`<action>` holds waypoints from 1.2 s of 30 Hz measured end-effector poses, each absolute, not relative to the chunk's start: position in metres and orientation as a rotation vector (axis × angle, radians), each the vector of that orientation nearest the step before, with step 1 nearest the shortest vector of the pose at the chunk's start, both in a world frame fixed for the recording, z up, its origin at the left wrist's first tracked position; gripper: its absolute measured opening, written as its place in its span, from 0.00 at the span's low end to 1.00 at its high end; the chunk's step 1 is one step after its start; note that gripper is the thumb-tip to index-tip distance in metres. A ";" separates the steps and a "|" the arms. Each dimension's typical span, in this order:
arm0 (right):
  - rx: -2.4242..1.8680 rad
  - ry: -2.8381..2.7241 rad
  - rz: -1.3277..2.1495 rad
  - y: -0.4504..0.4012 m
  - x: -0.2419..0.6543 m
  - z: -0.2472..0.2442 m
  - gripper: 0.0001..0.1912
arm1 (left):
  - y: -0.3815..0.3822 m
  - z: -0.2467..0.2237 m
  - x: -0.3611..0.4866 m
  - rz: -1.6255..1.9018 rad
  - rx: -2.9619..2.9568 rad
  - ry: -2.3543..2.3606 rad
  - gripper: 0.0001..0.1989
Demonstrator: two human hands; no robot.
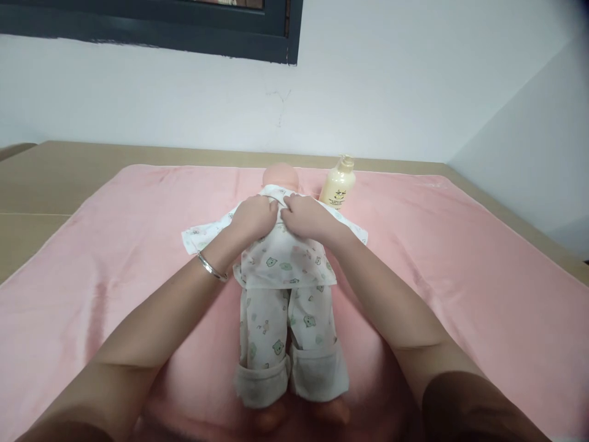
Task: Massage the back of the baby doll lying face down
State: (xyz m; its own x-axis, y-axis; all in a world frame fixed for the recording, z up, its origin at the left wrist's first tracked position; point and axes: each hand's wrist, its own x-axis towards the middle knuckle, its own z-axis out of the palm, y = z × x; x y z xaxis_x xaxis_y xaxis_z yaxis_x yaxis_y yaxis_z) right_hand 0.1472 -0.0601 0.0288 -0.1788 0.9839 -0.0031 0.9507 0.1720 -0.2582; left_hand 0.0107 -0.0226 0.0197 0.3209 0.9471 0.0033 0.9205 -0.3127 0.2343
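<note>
Your left hand (255,216) and right hand (306,216) each pinch the upper part of a thin white fabric shirt with green animal prints (289,261), sleeves (202,236) spread. Smooth-headed pink doll (280,175) beneath, lying on pink plush blanket (464,276); matching trousers (267,325), cuffs (319,376) rolled.

The window (184,38) gets cut off. The doll (289,261) has its face hidden. Words (337,201) on the bottle (339,182) look too tiny.

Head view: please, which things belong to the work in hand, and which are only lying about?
Belonging to the work: patterned shirt, held by left hand and right hand; doll under it; pink blanket underneath.
Only nearby: yellow bottle, untouched; window frame.
</note>
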 end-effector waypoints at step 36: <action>-1.932 -2.359 0.048 -0.070 0.141 0.025 0.18 | -0.010 0.002 0.007 0.558 2.264 1.634 0.22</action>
State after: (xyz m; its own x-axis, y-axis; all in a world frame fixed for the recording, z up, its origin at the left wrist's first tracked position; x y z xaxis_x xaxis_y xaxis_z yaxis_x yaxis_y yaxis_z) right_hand 0.1410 -0.0697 0.0254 -0.1945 0.9795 0.0515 0.9766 0.1983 -0.0827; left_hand 0.0071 -0.0097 0.0017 0.2807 0.9497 0.1386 0.8360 -0.3129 0.4508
